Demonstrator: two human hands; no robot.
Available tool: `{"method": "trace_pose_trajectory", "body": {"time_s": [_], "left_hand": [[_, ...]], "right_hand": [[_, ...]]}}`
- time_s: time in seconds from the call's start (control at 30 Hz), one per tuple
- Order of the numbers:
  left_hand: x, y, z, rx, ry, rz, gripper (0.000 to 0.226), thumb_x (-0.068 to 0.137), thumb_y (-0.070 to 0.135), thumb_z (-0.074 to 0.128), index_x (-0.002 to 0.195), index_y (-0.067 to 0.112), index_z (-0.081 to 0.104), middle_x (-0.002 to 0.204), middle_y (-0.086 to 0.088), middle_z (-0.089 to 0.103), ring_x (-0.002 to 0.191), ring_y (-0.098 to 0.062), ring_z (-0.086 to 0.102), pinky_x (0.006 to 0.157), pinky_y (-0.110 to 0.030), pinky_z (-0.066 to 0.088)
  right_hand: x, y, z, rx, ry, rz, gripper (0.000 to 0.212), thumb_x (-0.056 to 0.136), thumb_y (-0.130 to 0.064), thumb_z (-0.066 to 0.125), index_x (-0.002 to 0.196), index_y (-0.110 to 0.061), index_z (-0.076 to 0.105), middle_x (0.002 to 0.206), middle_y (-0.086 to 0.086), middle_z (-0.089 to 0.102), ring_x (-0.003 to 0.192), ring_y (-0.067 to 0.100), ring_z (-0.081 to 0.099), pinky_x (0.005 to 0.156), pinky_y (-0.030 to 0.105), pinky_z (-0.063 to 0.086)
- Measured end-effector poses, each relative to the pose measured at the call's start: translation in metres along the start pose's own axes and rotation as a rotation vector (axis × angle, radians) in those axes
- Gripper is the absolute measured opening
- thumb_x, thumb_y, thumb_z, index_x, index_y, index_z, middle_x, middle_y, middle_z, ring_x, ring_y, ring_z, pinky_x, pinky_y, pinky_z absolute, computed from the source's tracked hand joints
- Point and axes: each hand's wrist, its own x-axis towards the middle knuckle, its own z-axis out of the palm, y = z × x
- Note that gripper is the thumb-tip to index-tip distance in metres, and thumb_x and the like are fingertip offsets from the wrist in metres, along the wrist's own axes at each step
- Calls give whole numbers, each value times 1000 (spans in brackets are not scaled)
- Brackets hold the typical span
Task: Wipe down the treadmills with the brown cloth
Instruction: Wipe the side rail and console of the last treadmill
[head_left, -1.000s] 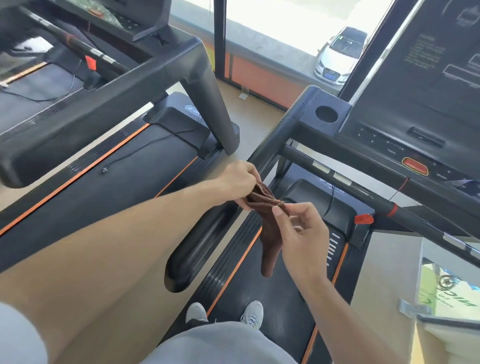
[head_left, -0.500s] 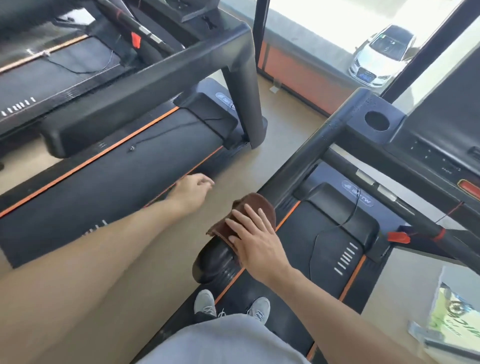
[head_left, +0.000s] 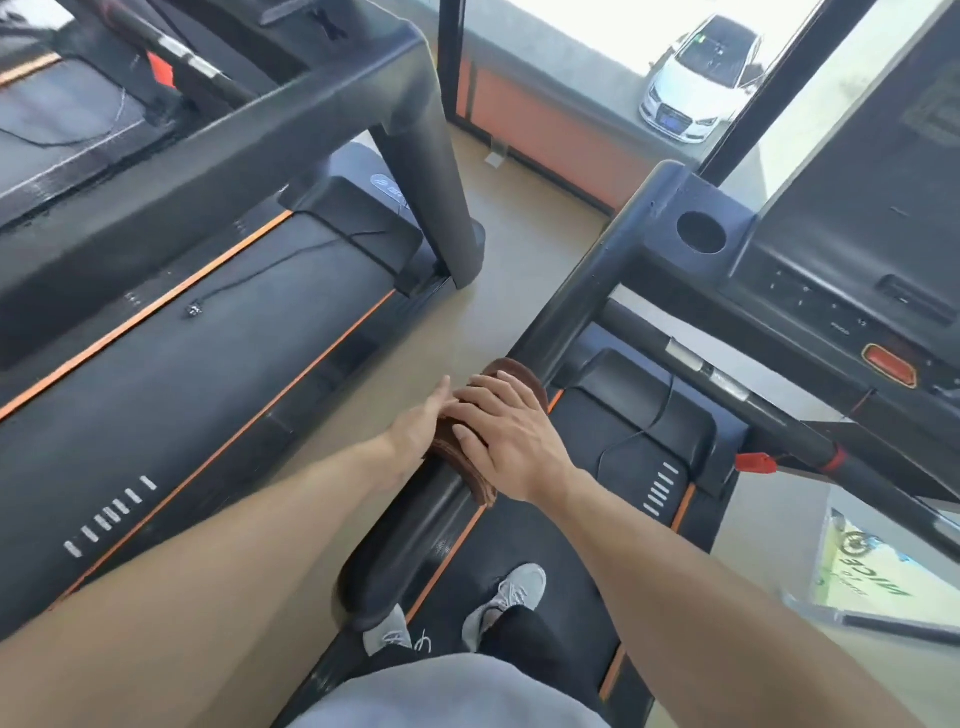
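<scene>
At the bottom of the frame, a person in a grey top stands in grey sneakers (head_left: 506, 597) on the black belt of a treadmill (head_left: 524, 566) edged with orange stripes. Both bare forearms reach up toward the middle of the frame, where the brown cloth (head_left: 470, 470) lies folded over the treadmill's left handrail (head_left: 410, 540), a thick black bar running from lower centre up to the console. The right hand (head_left: 511, 441) rests flat on top of the cloth, fingers straight and slightly spread, pressing it against the rail. The left hand (head_left: 421, 423) sits against the cloth's left edge, fingers extended and close together; whether they reach under the fabric cannot be told. A fold of cloth shows beyond the right fingertips and another strip hangs below the palm.

Right of centre, a red safety clip (head_left: 756, 462) hangs by the front crossbar, and the console (head_left: 831, 291) with an orange-red button (head_left: 889, 365) fills the upper right. A second treadmill (head_left: 218, 332) stretches across the left, separated by a strip of tan floor (head_left: 498, 291). In the upper right, beyond the window, a white car (head_left: 698, 78) is parked in bright daylight.
</scene>
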Motion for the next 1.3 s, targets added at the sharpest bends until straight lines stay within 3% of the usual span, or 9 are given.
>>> {"method": "trace_pose_trajectory", "body": {"time_s": [0.2, 0.43, 0.67, 0.8, 0.87, 0.97, 1.07, 1.2, 1.3], "left_hand": [[54, 51, 28, -29, -64, 6, 75, 102, 70, 18, 148, 22, 53, 144, 2, 60, 134, -11, 53, 122, -36, 31], [118, 137, 85, 69, 142, 33, 77, 98, 77, 23, 141, 25, 60, 144, 4, 58, 136, -14, 49, 123, -38, 27], [171, 197, 135, 134, 310, 78, 70, 105, 65, 20, 144, 20, 56, 127, 3, 56, 116, -10, 47, 100, -23, 29], [202, 234, 150, 210, 275, 73, 71, 101, 72, 20, 141, 26, 58, 140, 3, 58, 126, -13, 51, 107, -26, 32], [222, 257, 159, 238, 247, 81, 67, 103, 69, 21, 144, 28, 55, 139, 3, 57, 126, -11, 48, 108, -26, 29], [251, 296, 178, 390, 215, 61, 80, 100, 74, 15, 152, 22, 48, 154, -10, 49, 142, -23, 43, 119, -35, 25], [285, 326, 190, 495, 188, 105, 88, 94, 81, 11, 158, 27, 36, 160, -10, 42, 149, -30, 35, 125, -46, 20], [321, 356, 211, 642, 151, 221, 89, 93, 81, 12, 162, 25, 20, 165, -7, 31, 151, -32, 30, 124, -49, 19], [341, 377, 226, 787, 136, 313, 80, 98, 74, 12, 162, 27, 17, 167, -7, 23, 148, -35, 33, 121, -51, 22]], "right_hand": [[42, 83, -30, -20, -87, -15, 41, 108, -46, 37, 128, -29, 68, 134, -8, 65, 140, 19, 46, 125, 37, 19], [98, 175, -66, -11, -120, -20, 49, 107, -49, 31, 123, -28, 72, 121, -5, 72, 126, 21, 57, 119, 36, 28], [129, 243, -83, -51, -23, -5, 47, 108, -36, 31, 110, -21, 75, 108, -2, 74, 115, 24, 61, 110, 37, 34], [149, 288, -90, -103, -52, 4, 51, 105, -36, 26, 114, -21, 74, 115, -2, 73, 122, 23, 59, 114, 38, 31], [159, 311, -99, -116, -90, 36, 46, 106, -34, 31, 129, -18, 68, 135, 0, 66, 138, 23, 49, 122, 39, 24], [174, 341, -112, -164, -186, 163, 48, 109, -27, 36, 156, -16, 42, 165, -1, 36, 156, 17, 20, 128, 35, 5], [189, 376, -117, -312, -115, 255, 51, 108, -30, 32, 159, -23, 38, 168, -5, 30, 156, 14, 18, 127, 35, 7], [189, 417, -135, -238, -229, 349, 64, 109, -31, 37, 164, -21, 4, 171, -12, 0, 155, 7, -12, 129, 38, 0], [190, 447, -156, -123, -239, 400, 67, 102, -42, 18, 166, -24, 9, 173, -6, 6, 160, 15, -6, 130, 41, 10]]}}
